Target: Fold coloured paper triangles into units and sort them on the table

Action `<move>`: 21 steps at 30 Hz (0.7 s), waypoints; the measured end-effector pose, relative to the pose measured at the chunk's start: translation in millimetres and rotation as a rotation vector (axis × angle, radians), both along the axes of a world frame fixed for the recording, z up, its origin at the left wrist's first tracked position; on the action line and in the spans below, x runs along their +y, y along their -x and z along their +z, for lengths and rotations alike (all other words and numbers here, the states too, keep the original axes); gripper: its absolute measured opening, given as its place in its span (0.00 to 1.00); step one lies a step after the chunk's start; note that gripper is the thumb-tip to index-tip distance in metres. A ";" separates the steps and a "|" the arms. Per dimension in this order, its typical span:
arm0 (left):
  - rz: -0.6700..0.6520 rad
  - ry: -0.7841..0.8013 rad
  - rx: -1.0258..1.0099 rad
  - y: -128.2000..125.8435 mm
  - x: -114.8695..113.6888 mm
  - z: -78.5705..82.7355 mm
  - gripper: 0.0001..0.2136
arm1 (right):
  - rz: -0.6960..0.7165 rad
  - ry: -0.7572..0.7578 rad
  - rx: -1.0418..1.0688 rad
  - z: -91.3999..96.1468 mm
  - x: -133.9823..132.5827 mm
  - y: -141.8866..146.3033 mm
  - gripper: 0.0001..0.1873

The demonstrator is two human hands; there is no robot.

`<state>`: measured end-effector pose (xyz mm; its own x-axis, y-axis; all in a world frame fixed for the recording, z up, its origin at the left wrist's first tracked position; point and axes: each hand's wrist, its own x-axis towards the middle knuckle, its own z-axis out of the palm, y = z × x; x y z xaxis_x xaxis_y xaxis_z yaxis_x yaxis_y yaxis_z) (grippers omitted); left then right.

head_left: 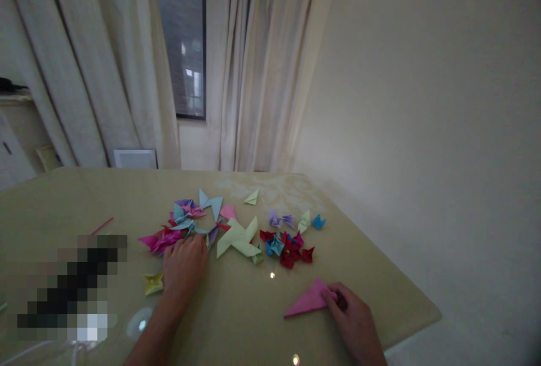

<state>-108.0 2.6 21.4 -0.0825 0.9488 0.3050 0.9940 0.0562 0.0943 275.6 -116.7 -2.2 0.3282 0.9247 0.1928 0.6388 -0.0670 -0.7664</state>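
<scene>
In the head view, my right hand (353, 318) pinches a pink folded paper triangle (309, 299) near the table's right side. Its long point faces left. My left hand (186, 262) reaches down onto the near edge of a pile of folded paper shapes (186, 211) in pink, red, purple and light blue. The back of that hand hides its fingertips, so whether it grips a piece is unclear. A pale green paper pinwheel (239, 237) lies just right of it. A yellow folded paper star (153, 283) sits left of my left wrist.
Red and blue paper pieces (289, 248) cluster right of the pinwheel. Smaller folds, including a blue piece (319, 221), lie behind them. A pink stick (102, 225) rests on the left. The glossy table (363, 259) ends along a wall; curtains (270, 73) hang behind.
</scene>
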 end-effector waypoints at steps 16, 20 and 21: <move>-0.781 -0.093 -0.288 -77.4 -23.8 -27.1 0.13 | 0.352 -0.246 -0.385 68.3 102.4 121.6 0.08; -1.012 0.121 -0.429 -106.2 -56.7 -29.4 0.23 | 0.430 -0.171 -0.278 75.7 178.3 184.6 0.06; -1.052 0.168 -0.422 -109.3 -60.9 -30.6 0.30 | 0.421 -0.165 -0.254 72.9 194.0 197.1 0.08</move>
